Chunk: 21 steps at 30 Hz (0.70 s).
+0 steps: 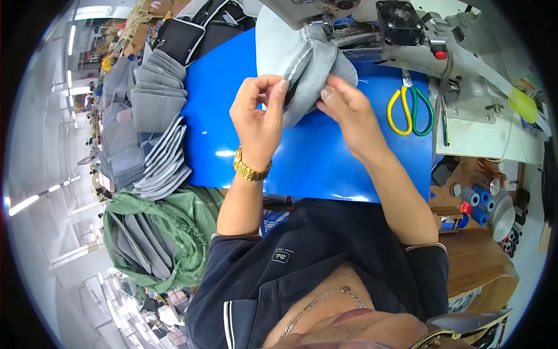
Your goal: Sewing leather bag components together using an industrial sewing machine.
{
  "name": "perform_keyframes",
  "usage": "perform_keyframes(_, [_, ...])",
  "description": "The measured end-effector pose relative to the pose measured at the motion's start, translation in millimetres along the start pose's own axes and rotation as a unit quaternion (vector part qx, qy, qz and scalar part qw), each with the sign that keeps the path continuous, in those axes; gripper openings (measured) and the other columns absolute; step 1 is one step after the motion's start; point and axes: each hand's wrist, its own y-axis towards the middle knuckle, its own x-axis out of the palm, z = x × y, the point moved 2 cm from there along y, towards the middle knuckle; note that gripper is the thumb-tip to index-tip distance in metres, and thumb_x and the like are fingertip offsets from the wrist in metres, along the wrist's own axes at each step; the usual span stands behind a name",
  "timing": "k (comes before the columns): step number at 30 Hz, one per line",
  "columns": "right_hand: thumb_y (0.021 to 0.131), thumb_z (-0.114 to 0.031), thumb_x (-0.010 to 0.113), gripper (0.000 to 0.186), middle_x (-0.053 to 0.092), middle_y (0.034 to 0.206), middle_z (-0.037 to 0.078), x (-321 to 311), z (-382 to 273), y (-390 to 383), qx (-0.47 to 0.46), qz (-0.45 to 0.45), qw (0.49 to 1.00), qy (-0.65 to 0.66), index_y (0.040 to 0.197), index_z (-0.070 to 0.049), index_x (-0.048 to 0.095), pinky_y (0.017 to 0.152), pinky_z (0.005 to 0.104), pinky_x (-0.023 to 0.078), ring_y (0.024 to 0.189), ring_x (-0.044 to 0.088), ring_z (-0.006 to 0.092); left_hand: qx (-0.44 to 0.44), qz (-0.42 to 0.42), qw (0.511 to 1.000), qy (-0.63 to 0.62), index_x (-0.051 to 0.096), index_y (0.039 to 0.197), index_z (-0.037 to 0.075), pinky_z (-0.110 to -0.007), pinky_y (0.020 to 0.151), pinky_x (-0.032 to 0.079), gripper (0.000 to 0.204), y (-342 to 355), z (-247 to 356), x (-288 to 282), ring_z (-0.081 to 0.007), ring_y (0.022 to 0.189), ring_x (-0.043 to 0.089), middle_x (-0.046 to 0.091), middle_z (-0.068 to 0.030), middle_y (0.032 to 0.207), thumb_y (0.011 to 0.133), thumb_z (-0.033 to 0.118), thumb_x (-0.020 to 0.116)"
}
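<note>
A light grey fabric piece with a folded, padded edge lies under the sewing machine at the top of the blue work surface. My left hand pinches the fabric's near left part, fingers curled, with a gold watch on the wrist. My right hand grips the folded edge just to the right, thumb and fingers closed on it. Scissors with yellow and green handles lie right of my right hand, below the machine.
Stacks of grey padded pieces and black pieces line the left side. A green sack holds more grey pieces at lower left. Blue thread spools and a brown box sit low on the right.
</note>
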Motion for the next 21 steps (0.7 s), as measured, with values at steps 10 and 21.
perform_keyframes(10, [0.092,-0.012,0.065,0.018,0.069,0.087,0.004,-9.4,7.3,-1.7,-0.012,0.052,0.988,0.144,0.102,0.004,0.064,0.070,0.0213,0.050,0.076,0.061,0.0062,0.083,-0.072,0.993,0.051,0.049,0.129,-0.003,-0.030,0.079,0.054,0.044,-30.3,29.0,16.6,-0.0225,0.091,0.069,0.067,-0.0179,0.101,0.089,0.007,0.066])
perform_keyframes(21, [0.081,-0.020,0.076,0.023,0.068,0.065,0.010,-22.8,0.4,-18.8,-0.023,0.127,0.978,-0.166,0.078,0.001,0.070,0.051,0.0276,0.048,0.056,0.064,0.0134,-0.044,-0.062,0.993,-0.091,0.043,0.132,0.000,-0.021,0.055,0.036,0.056,-18.6,25.0,33.4,-0.0043,0.059,0.040,0.046,0.0035,0.063,0.084,0.005,0.071])
